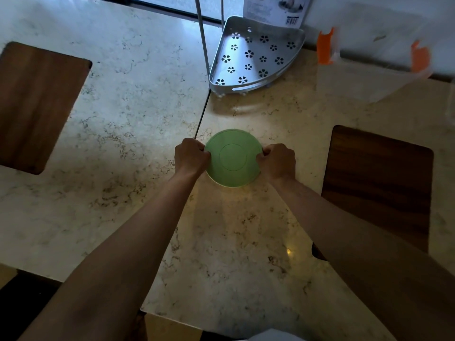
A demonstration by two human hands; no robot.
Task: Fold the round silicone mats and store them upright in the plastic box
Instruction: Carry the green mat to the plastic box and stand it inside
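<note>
A round green silicone mat [232, 157] lies on the marble table [138, 114] near its middle, a raised ring at its centre. A pale rim shows under its near edge. My left hand [190, 157] pinches the mat's left edge with curled fingers. My right hand [277, 160] pinches the right edge the same way. A clear plastic box [369, 60] with orange clips stands at the far right by the wall, blurred.
A silver corner rack [253, 55] with flower-shaped holes stands behind the mat, its poles rising at the back. A printed carton [275, 8] leans behind it. Dark wooden boards lie at left [37, 104] and right [379, 183]. A seam [202, 116] divides the tabletop.
</note>
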